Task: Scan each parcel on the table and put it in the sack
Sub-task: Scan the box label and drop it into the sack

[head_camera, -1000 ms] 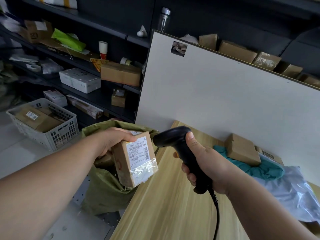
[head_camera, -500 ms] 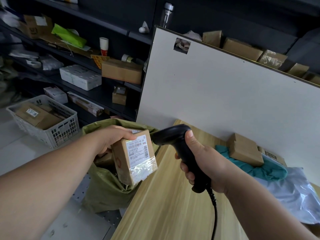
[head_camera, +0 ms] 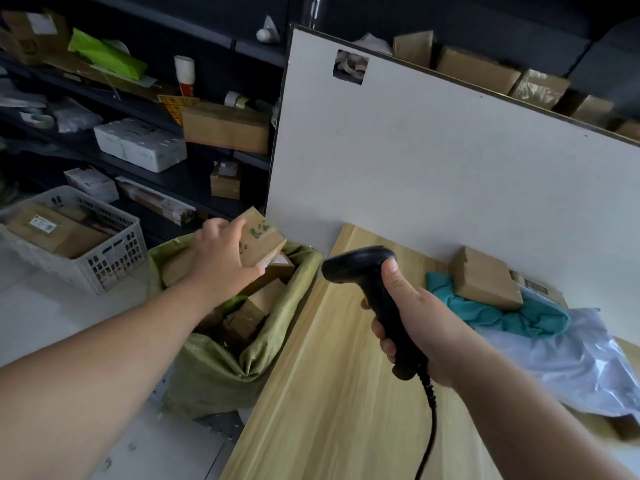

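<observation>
Hovering over the open mouth of the green woven sack (head_camera: pixel 207 368), the left hand (head_camera: pixel 221 258) grips a small cardboard parcel (head_camera: pixel 263 242) from above. The box is tilted and held clear of the cartons below. The sack stands on the floor against the edge of the tabletop (head_camera: pixel 329 393), at about nine o'clock from the scanner (head_camera: pixel 360 268). The right hand (head_camera: pixel 422 323) is clenched round the black scanner's handle with the thumb up the back. The scanner's head points toward ten o'clock, above the bare wood.

Judging by its position, this parcel looks ready to drop, so the step in hand is the deposit, not the scan. Several brown boxes (head_camera: pixel 259 303) already lie inside the sack, so a good part of the work appears done.

The rest sits on the tabletop at three o'clock from the right hand, against the white board (head_camera: pixel 415 150). A plain brown box (head_camera: pixel 485 278) rests on a teal soft bag (head_camera: pixel 502 315), with a labelled box (head_camera: pixel 540 289) partly hidden behind it. A pale plastic mailer (head_camera: pixel 581 358) lies at four o'clock. At least four remain to scan and bag, and more may lie out of view.
</observation>
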A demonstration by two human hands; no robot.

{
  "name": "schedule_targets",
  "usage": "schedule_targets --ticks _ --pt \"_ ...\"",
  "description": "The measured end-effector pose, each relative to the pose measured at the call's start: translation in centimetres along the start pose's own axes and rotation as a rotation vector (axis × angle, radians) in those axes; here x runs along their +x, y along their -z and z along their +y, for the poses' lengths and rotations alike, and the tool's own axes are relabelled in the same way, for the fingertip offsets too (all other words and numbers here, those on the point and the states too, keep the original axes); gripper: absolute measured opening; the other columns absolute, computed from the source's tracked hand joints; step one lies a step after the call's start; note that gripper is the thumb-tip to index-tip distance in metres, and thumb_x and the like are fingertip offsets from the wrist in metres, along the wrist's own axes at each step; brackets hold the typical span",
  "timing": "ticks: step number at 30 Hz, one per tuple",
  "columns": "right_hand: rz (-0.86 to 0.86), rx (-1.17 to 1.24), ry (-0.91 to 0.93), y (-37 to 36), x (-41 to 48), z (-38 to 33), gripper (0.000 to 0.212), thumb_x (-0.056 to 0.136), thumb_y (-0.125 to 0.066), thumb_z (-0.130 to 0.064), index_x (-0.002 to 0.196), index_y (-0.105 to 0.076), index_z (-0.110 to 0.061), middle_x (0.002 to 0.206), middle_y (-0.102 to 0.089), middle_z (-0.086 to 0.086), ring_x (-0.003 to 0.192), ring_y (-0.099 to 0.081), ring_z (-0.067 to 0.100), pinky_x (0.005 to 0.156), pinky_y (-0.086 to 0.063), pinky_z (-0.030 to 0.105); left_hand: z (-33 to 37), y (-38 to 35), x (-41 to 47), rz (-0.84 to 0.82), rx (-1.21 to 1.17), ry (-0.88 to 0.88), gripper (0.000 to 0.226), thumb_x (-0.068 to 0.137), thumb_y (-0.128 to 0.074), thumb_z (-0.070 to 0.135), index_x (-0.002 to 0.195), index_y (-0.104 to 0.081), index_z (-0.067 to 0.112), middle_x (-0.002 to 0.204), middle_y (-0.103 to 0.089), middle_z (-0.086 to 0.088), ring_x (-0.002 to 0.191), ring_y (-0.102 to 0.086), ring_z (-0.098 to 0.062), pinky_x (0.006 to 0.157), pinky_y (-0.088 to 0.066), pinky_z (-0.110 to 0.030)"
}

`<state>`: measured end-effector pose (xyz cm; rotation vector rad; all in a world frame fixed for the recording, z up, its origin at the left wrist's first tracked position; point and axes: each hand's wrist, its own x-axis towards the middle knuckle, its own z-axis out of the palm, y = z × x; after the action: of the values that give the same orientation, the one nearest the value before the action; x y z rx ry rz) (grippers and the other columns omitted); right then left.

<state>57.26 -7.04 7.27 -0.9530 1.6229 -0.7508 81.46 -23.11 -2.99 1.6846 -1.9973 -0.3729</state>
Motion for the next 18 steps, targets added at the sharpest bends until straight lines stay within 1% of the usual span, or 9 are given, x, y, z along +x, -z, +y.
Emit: schedule_targets --ticks 2,3,5,7,9,11,13,15,18 --pt "0.023 0.011 -0.020 0.4 0.1 0.9 0.093 0.063 -0.044 -0.089 0.105 -0.065 -0.009 0.064 -0.060 0.005 0.048 -0.051 0.017 0.052 -0.040 0.032 -0.1 -1.6 -0.5 0.036 0.126 -0.079 0.103 0.064 -0.081 0.044 0.143 -0.017 0.030 0.135 -0.025 -0.008 0.119 -0.029 -0.029 0.089 -0.043 -0.044" --pt "0.033 0.016 -0.031 0.6 0.1 1.3 0.092 0.063 -0.044 -0.088 0.105 -0.065 -0.009 0.064 -0.060 0.005 0.048 -0.051 0.017 0.052 -0.040 0.033 -0.2 -2.5 -0.7 0.032 0.197 -0.120 0.108 0.063 -0.082 0.043 0.145 -0.013 0.030 0.136 -0.025 -0.011 0.120 -0.028 -0.030 0.093 -0.042 -0.046" --pt "0.053 0.029 -0.050 1.0 0.0 2.2 0.090 0.064 -0.043 -0.087 0.105 -0.065 -0.010 0.064 -0.060 0.006 0.048 -0.050 0.018 0.050 -0.039 0.032 -0.6 -4.1 -1.0 -0.046 0.322 -0.174 0.115 0.065 -0.081 0.046 0.149 -0.005 0.029 0.138 -0.023 -0.014 0.123 -0.024 -0.031 0.103 -0.035 -0.047" --pt "0.070 0.038 -0.065 1.5 -0.1 3.2 0.091 0.063 -0.043 -0.087 0.104 -0.065 -0.009 0.063 -0.060 0.006 0.048 -0.051 0.018 0.048 -0.040 0.030 -1.2 -5.7 -1.4 -0.166 0.439 -0.185 0.111 0.068 -0.074 0.057 0.151 -0.006 0.028 0.142 -0.022 -0.012 0.128 -0.022 -0.032 0.110 -0.023 -0.051" --pt "0.080 0.045 -0.083 1.9 -0.3 4.1 0.092 0.061 -0.042 -0.087 0.104 -0.066 -0.009 0.063 -0.060 0.005 0.048 -0.052 0.017 0.046 -0.042 0.029 -1.7 -7.0 -1.8 -0.246 0.517 -0.161 0.094 0.075 -0.057 0.069 0.150 -0.017 0.028 0.148 -0.021 -0.011 0.135 -0.019 -0.033 0.113 -0.012 -0.057" --pt "0.092 0.050 -0.100 2.4 -0.7 4.9 0.091 0.062 -0.042 -0.087 0.103 -0.066 -0.009 0.063 -0.060 0.005 0.048 -0.052 0.017 0.046 -0.044 0.029 -1.8 -7.5 -2.0 -0.307 0.533 -0.104 0.079 0.084 -0.037 0.072 0.149 -0.022 0.029 0.156 -0.014 -0.009 0.142 -0.011 -0.032 0.112 -0.005 -0.061" --pt "0.107 0.055 -0.115 3.1 -1.2 5.5 0.091 0.063 -0.041 -0.087 0.104 -0.066 -0.009 0.063 -0.060 0.005 0.048 -0.052 0.017 0.047 -0.044 0.029 -1.5 -7.4 -1.9 -0.342 0.542 -0.079 0.075 0.088 -0.026 0.070 0.150 -0.020 0.029 0.159 -0.010 -0.006 0.146 -0.004 -0.029 0.113 -0.002 -0.060" --pt "0.119 0.065 -0.125 3.9 -1.7 6.2 0.093 0.061 -0.041 -0.088 0.104 -0.065 -0.010 0.063 -0.060 0.005 0.049 -0.052 0.017 0.047 -0.043 0.029 -0.6 -7.1 -1.9 -0.314 0.519 -0.099 0.074 0.090 -0.025 0.068 0.151 -0.019 0.027 0.160 -0.011 -0.005 0.146 -0.004 -0.028 0.114 -0.005 -0.058" --pt "0.155 0.101 -0.137 5.7 -3.0 7.3 0.096 0.055 -0.044 -0.090 0.105 -0.065 -0.010 0.064 -0.060 0.005 0.049 -0.052 0.017 0.048 -0.043 0.030 2.5 -6.9 -2.4 -0.292 0.400 -0.146 0.071 0.092 -0.031 0.062 0.151 -0.020 0.024 0.159 -0.013 -0.005 0.146 -0.004 -0.027 0.115 -0.011 -0.055"
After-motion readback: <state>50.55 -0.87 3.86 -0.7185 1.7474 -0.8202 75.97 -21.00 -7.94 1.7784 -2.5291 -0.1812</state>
